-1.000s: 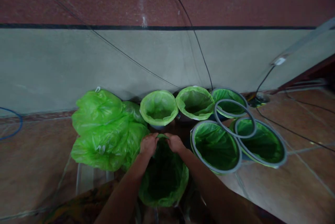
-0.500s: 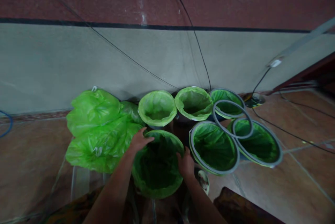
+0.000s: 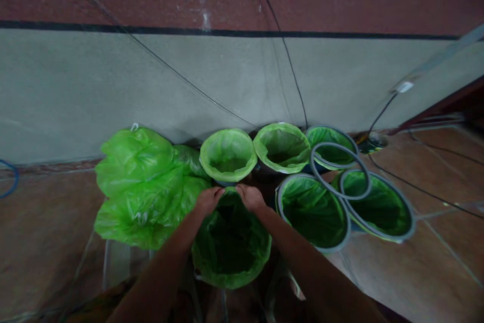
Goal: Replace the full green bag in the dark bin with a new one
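Observation:
A small bin lined with a green plastic bag [image 3: 231, 247] stands right in front of me. My left hand [image 3: 207, 200] and my right hand [image 3: 249, 197] both sit on the far edge of its rim, close together, fingers curled over the green liner. Both hands pinch the bag's edge there. Beyond them stand two more bins with green liners folded over their rims [image 3: 228, 155] [image 3: 282, 145].
Three lined bins with grey rings [image 3: 313, 211] [image 3: 378, 207] [image 3: 328, 139] stand at the right, and a loose grey ring [image 3: 338, 170] lies across them. Full tied green bags [image 3: 143, 187] are heaped at the left. A grey and red wall with cables runs behind.
My hands, spread to the left and right sides of the rim half a second ago, have come back together at its far edge.

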`<state>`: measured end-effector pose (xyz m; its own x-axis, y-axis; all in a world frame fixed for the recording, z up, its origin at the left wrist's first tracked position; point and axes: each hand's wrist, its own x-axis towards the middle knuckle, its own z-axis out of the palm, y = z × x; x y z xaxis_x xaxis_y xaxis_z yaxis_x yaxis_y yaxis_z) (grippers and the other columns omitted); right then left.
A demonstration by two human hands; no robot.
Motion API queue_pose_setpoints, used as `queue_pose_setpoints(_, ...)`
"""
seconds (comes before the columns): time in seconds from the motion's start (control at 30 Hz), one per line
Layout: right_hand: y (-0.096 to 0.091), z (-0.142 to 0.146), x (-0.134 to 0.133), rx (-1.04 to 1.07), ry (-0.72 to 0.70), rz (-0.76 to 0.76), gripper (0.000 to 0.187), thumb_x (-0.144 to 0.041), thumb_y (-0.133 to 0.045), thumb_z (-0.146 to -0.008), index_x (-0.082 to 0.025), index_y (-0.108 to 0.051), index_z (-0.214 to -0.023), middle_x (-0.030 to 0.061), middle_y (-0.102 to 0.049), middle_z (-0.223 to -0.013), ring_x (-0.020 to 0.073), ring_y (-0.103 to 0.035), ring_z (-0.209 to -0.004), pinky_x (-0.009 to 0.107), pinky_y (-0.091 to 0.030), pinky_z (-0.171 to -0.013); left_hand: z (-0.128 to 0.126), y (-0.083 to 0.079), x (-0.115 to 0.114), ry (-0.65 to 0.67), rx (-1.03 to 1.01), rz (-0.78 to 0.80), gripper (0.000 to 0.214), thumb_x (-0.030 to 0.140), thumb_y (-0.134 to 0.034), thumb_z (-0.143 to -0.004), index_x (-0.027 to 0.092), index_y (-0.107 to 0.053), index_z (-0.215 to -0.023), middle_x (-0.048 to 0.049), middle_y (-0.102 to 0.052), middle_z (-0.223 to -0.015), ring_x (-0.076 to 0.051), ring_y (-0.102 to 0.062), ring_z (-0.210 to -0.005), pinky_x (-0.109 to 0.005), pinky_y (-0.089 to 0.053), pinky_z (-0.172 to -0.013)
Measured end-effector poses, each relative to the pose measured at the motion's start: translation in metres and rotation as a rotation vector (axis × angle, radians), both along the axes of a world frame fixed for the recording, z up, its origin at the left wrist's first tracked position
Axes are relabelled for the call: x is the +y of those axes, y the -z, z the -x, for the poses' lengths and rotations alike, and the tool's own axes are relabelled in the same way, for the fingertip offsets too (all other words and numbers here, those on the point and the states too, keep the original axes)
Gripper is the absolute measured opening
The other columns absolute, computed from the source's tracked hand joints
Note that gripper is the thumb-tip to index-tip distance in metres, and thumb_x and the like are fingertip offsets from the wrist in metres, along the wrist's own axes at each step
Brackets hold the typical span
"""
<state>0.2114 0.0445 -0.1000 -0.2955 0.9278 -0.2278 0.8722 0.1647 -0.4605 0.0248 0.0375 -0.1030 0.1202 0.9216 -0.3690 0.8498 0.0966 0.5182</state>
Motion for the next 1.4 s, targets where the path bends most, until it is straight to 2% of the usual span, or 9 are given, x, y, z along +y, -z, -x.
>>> queue_pose_setpoints(0.2, 0.010, -0.007, -0.006, -0.066, -0.055, 0.004, 0.033, -0.038, -0.037, -0.096, -0.019, -0.063, -0.102, 0.0073, -0.069, -0.103, 0.0168, -0.062, -0.094, 0.024, -0.038, -0.078, 0.008, 0.007, -0.008, 0.191, 0.172, -0.081, 0.035, 0.042, -0.035, -0.093, 0.022, -0.060, -0.107, -0.0067, -0.069, -0.097, -0.020, -0.063, -0.096, -0.029, -0.043, -0.084)
queue_pose_setpoints(0.4, 0.009, -0.005, -0.005, -0.110, 0.006, 0.038, 0.021, -0.029, -0.047, -0.090, -0.022, -0.062, -0.103, 0.0057, -0.070, -0.100, 0.0174, -0.063, -0.092, 0.024, -0.038, -0.076, 0.007, 0.009, -0.008, 0.166, 0.235, -0.045, 0.025, 0.028, -0.048, -0.086, 0.022, -0.058, -0.109, -0.0081, -0.069, -0.098, -0.022, -0.063, -0.099, -0.032, -0.044, -0.087)
queue_pose_setpoints(0.53, 0.009, -0.007, -0.011, -0.155, 0.100, 0.052, 0.019, -0.028, -0.047, -0.090, -0.021, -0.063, -0.098, 0.0070, -0.071, -0.094, 0.0190, -0.064, -0.089, 0.026, -0.038, -0.073, 0.008, 0.004, -0.006, 0.143, 0.224, -0.053, 0.050, 0.031, -0.060, -0.079, 0.021, -0.050, -0.126, -0.0109, -0.064, -0.117, -0.024, -0.059, -0.110, -0.033, -0.042, -0.094)
queue_pose_setpoints(0.67, 0.014, -0.015, -0.040, -0.176, 0.356, 0.073, 0.023, -0.025, -0.043, -0.090, -0.018, -0.063, -0.099, 0.0109, -0.071, -0.090, 0.0226, -0.066, -0.086, 0.029, -0.041, -0.071, 0.022, -0.010, 0.003, -0.010, 0.023, -0.040, 0.084, 0.050, -0.069, -0.068, 0.016, -0.038, -0.139, -0.0137, -0.055, -0.134, -0.024, -0.054, -0.119, -0.031, -0.043, -0.097)
queue_pose_setpoints(0.83, 0.017, -0.017, -0.095, -0.028, 0.646, 0.028, 0.055, -0.032, -0.057, -0.081, -0.005, -0.048, -0.128, 0.0215, -0.065, -0.111, 0.0314, -0.063, -0.101, 0.036, -0.046, -0.081, 0.036, -0.021, 0.015, -0.299, -0.076, -0.019, 0.047, 0.048, -0.041, -0.090, 0.018, -0.055, -0.124, -0.0083, -0.065, -0.121, -0.017, -0.061, -0.110, -0.025, -0.045, -0.090)
queue_pose_setpoints(0.93, 0.001, -0.015, -0.093, 0.016, 0.595, -0.162, 0.067, -0.034, -0.058, -0.080, -0.002, -0.039, -0.135, 0.0251, -0.055, -0.126, 0.0343, -0.052, -0.118, 0.043, -0.040, -0.096, 0.034, -0.016, 0.016, -0.309, -0.057, 0.000, 0.043, 0.043, -0.033, -0.093, 0.020, -0.064, -0.110, -0.0062, -0.069, -0.114, -0.017, -0.063, -0.104, -0.024, -0.046, -0.086)
queue_pose_setpoints(1.1, -0.024, -0.012, -0.026, 0.105, 0.331, -0.201, 0.040, -0.033, -0.034, -0.095, -0.011, -0.058, -0.120, 0.0149, -0.063, -0.120, 0.0232, -0.056, -0.112, 0.033, -0.038, -0.098, 0.026, -0.001, 0.015, -0.319, -0.005, 0.050, 0.051, 0.040, -0.025, -0.095, 0.018, -0.070, -0.100, -0.0078, -0.073, -0.098, -0.017, -0.067, -0.090, -0.024, -0.048, -0.074)
queue_pose_setpoints(1.23, -0.012, -0.004, 0.009, 0.002, 0.053, 0.010, 0.041, -0.035, -0.027, -0.099, -0.019, -0.064, -0.105, 0.0080, -0.070, -0.105, 0.0181, -0.063, -0.096, 0.026, -0.042, -0.084, 0.023, 0.003, 0.010, -0.246, 0.004, 0.051, 0.049, 0.044, -0.033, -0.093, 0.016, -0.073, -0.087, -0.0068, -0.074, -0.082, -0.017, -0.067, -0.078, -0.025, -0.048, -0.069)
queue_pose_setpoints(1.4, 0.011, -0.002, 0.001, -0.040, -0.034, 0.073, 0.034, -0.039, -0.036, -0.096, -0.018, -0.059, -0.109, 0.0081, -0.071, -0.097, 0.0193, -0.065, -0.091, 0.025, -0.040, -0.076, 0.024, 0.002, -0.002, -0.094, 0.028, -0.029, 0.033, 0.041, -0.042, -0.091, 0.025, -0.071, -0.098, -0.0021, -0.073, -0.101, -0.016, -0.065, -0.094, -0.024, -0.045, -0.085)
